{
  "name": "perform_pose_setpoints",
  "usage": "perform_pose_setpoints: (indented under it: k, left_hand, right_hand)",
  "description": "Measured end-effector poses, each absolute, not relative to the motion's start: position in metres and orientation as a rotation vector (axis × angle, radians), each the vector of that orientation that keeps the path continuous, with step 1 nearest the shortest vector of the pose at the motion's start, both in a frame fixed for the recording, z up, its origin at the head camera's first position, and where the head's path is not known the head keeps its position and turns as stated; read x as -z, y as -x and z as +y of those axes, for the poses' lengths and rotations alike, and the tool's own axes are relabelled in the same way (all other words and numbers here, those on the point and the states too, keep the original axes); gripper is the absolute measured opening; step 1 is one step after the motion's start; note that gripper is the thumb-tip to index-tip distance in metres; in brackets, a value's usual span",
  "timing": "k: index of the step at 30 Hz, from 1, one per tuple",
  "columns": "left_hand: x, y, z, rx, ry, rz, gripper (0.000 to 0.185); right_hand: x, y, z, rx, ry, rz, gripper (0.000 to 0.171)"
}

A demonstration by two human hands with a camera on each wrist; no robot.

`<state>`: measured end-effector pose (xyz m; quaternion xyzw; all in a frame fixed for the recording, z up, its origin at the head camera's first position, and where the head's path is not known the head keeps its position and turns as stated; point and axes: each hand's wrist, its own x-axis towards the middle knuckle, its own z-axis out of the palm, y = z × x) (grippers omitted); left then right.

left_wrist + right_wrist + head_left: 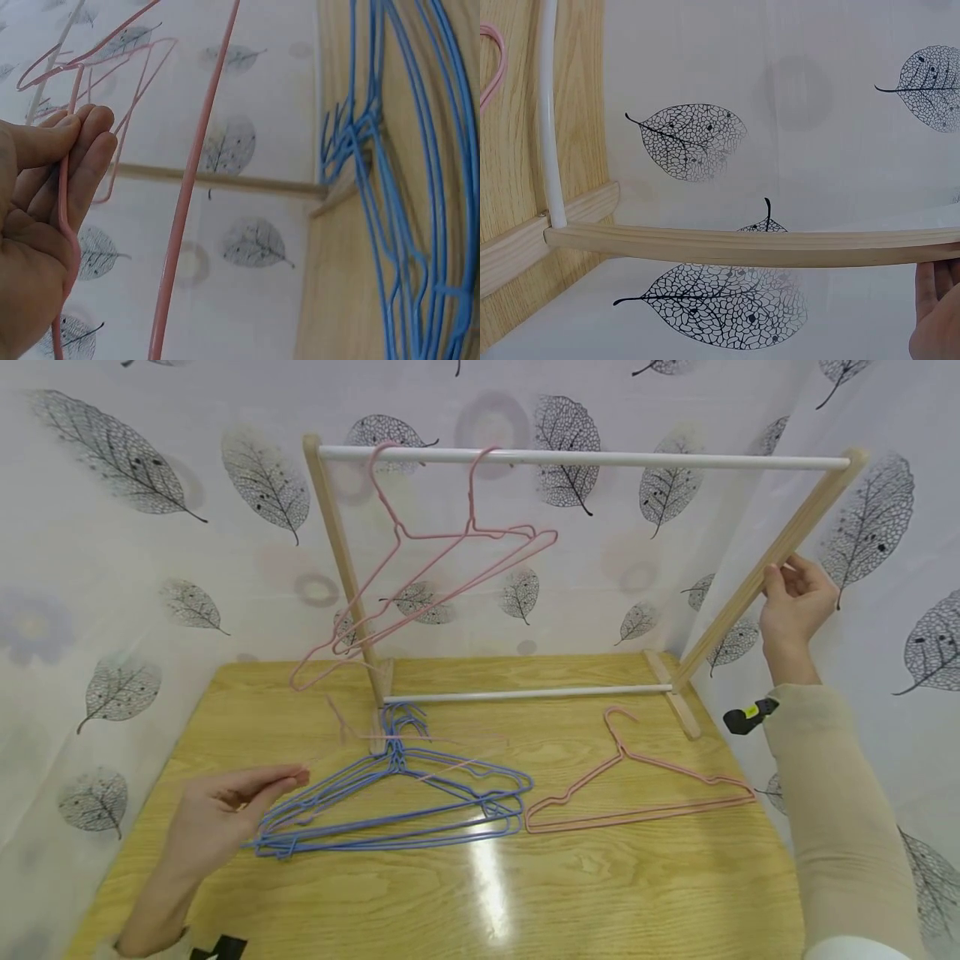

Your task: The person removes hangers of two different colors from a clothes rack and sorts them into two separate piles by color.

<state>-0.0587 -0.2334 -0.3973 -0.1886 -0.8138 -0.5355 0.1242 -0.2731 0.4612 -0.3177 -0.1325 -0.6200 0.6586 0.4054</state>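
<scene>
- Head view shows my left hand [225, 802] low over the surface [600, 893], palm up, fingers pointing right toward the blue hangers [397, 810].
- Left wrist view shows that grip pinching the thin wire of a pink hanger [180, 217], thumb against forefinger; its hook is cut off by the frame edge.
- My right hand [795, 597] reaches up and away, its grip curled round the slanted wooden post [757, 581] of the rack [585, 458].
- Right wrist view shows only my fingertips [937, 315] under that post.
- Two pink hangers [457, 539] hang on the rail; another pink one [637, 793] lies flat, right of the blue pile.
- How many blue hangers are stacked, I cannot tell.
</scene>
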Motion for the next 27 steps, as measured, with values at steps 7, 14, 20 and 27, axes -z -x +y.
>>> perform_pose_setpoints:
  k: [7,14,20,27]
  left_hand:
    - [0.418,0.077,-0.181,1.741,0.638,-2.437,0.019]
    - [0.447,0.095,-0.127,1.889,0.711,-2.442,0.018]
    - [0.462,0.108,-0.079,2.019,0.646,-2.470,0.020]
    - [0.474,0.121,-0.021,2.277,0.519,-2.483,0.022]
  right_hand:
    - [0.317,0.273,0.462,-1.647,0.336,-1.573,0.022]
    - [0.317,0.271,0.461,-1.637,0.347,-1.600,0.023]
    - [0.316,0.270,0.459,-1.642,0.350,-1.596,0.023]
    - [0.316,0.270,0.457,-1.630,0.344,-1.603,0.023]
